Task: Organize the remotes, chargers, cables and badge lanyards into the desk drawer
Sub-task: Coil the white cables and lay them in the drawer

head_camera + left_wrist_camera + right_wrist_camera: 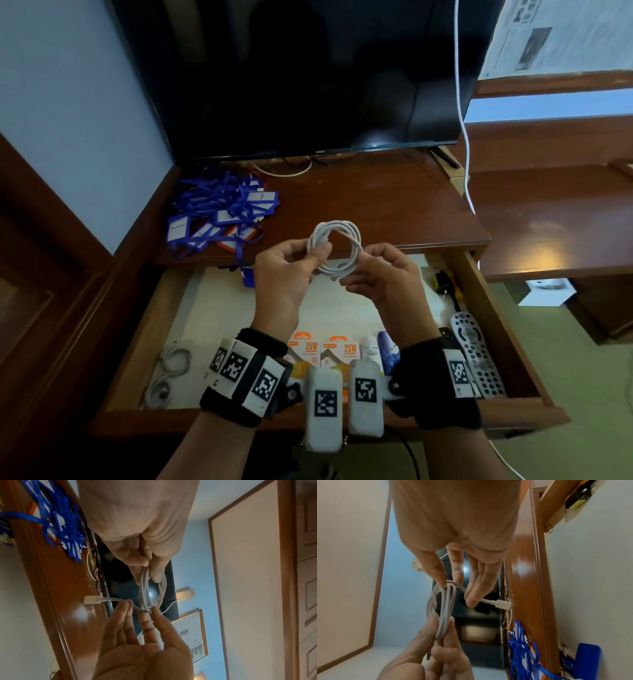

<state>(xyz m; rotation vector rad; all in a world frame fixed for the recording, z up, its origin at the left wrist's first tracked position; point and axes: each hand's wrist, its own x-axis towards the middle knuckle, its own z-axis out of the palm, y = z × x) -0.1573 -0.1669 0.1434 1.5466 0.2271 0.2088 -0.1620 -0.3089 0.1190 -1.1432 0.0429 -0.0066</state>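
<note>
Both hands, left hand (286,270) and right hand (383,277), pinch coiled white cable (337,248) above charger boxes (337,353) (marked "25W").

My wrist bands cover most of the orange-and-white charger boxes (337,353), and the blue-strap badge lanyards' (219,212) labels are too tiny to read.

cable in my fingers (337,248): white, all one colour
lanyards (219,209): strong blue straps, with white cards in blue frames, one frame orange
tabletop (370,212): red-brown shiny wood
drawer (507,329): same brown wood, pale cream bottom
charger boxes (337,351): white with orange top and orange "25W"
remote (478,356): light grey, dark and coloured buttons
my wristbands (250,371): black, white tags with black square pattern
</note>
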